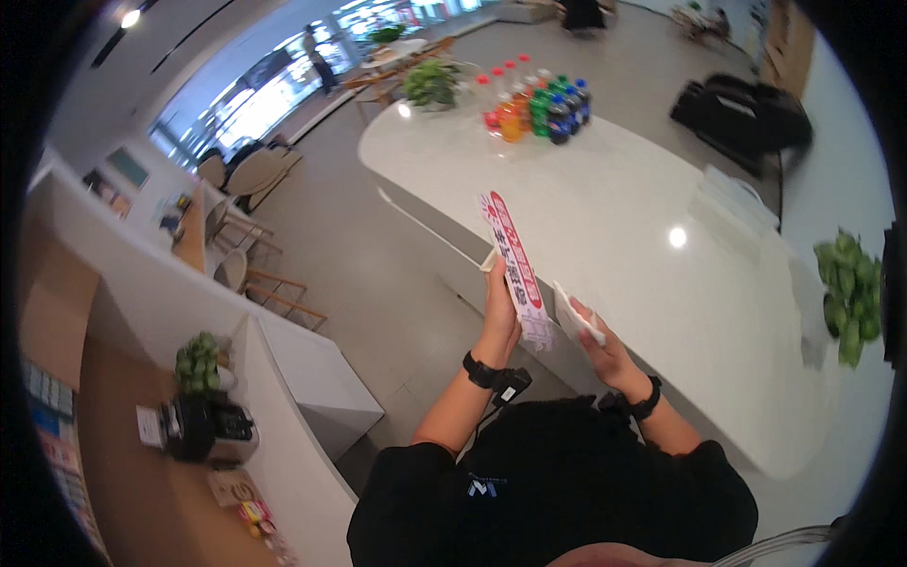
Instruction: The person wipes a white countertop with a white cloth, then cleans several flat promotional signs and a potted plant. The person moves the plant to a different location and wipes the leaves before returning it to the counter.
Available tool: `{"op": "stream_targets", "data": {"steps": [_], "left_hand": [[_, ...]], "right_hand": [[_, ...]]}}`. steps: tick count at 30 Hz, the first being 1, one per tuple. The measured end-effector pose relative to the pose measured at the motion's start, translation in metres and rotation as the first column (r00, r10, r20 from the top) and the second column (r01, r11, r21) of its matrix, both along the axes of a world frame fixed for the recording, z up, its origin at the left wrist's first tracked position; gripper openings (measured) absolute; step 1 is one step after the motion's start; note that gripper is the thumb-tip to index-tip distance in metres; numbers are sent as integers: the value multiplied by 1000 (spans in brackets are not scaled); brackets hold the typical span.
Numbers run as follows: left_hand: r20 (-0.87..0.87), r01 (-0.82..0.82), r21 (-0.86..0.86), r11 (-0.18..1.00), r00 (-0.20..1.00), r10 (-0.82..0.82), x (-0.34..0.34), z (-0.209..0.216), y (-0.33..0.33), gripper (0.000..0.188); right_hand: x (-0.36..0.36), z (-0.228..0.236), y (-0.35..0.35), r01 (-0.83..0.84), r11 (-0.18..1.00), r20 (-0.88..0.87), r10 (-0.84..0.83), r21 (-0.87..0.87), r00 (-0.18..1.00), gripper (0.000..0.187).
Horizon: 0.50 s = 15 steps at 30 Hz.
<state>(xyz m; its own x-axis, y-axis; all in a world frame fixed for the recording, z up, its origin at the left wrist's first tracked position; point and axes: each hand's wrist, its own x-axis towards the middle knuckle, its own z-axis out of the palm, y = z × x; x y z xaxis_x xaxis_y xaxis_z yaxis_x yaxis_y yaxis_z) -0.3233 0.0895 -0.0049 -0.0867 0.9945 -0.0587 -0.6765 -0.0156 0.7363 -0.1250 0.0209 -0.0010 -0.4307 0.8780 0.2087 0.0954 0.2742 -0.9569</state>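
My left hand is closed round a long, narrow sign, white and pink with a red band and dark print. The sign tilts, its top leaning away to the left, above the near edge of a white counter. To its right, my right hand grips a folded white tissue or cloth; which of the two I cannot tell. The tissue is close to the sign's lower end, with a small gap showing between them. Both wrists wear black bands.
Several soft-drink bottles stand on the counter's far end beside a leafy plant. Another plant is at the right wall. On the left, a low shelf holds a black machine. Chairs stand beyond, and a person is far off.
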Motion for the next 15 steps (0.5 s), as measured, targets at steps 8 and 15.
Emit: {"op": "stream_targets", "data": {"steps": [8,15], "left_hand": [[89,180,-103,978,981,-171,72,-27,23,39],[142,245,-71,967,962,-233,86,-33,29,36]], "right_hand": [[13,-17,-12,178,866,273,-333,467,903,62],[15,-18,-17,200,817,266,-392,541,881,61]]}}
